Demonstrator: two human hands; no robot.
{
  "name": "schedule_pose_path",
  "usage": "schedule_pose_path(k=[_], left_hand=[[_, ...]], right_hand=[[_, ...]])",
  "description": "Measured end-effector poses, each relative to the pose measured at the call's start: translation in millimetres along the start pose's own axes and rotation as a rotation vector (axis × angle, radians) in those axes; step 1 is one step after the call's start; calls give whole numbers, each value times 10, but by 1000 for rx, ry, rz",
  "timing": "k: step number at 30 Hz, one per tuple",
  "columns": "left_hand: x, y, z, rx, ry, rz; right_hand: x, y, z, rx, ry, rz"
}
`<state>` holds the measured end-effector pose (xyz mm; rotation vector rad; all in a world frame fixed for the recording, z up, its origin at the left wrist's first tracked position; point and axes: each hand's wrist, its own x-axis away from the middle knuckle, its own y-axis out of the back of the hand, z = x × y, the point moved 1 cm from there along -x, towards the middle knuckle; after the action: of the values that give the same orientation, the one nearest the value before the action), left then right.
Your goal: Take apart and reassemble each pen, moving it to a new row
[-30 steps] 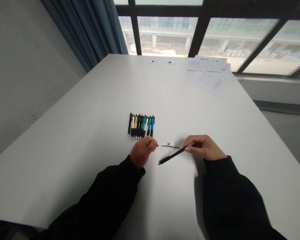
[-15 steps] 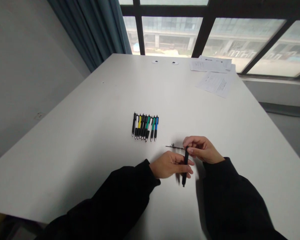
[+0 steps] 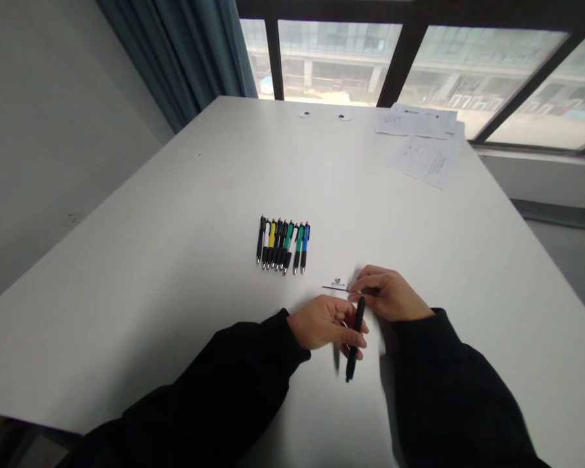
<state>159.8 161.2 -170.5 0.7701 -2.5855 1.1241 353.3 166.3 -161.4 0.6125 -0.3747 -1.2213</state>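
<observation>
Two hands close, left hand [image 3: 322, 323] clamped on black pen [image 3: 351, 361], partly hidden, contact with right hand [image 3: 387, 294] unclear

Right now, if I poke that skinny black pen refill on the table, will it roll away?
Probably yes: the thin refill looks round and straight, so a light poke could send it rolling on the smooth white table. It looks very light too, and thin enough to bend a little.
</observation>
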Motion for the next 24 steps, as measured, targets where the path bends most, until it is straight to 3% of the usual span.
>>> schedule_pose_path(k=[3,7,16,18,21,24], left_hand=[[0,4,0,-27,-8,20],[13,15,14,-87,3,54],[38,28,-12,-132,17,66],[40,42,-11,-126,21,69],[33,85,-20,-124,0,63],[14,139,-45,-122,-36,15]], right_hand=[[-3,-28,42,60,51,23],[-4,-32,10,97,12,-18],[1,-19,22,17,-13,1],[0,-45,15,-156,-113,-62],[-19,-90,-41,-615,-238,-211],[-36,-88,-114,-968,-191,-314]])
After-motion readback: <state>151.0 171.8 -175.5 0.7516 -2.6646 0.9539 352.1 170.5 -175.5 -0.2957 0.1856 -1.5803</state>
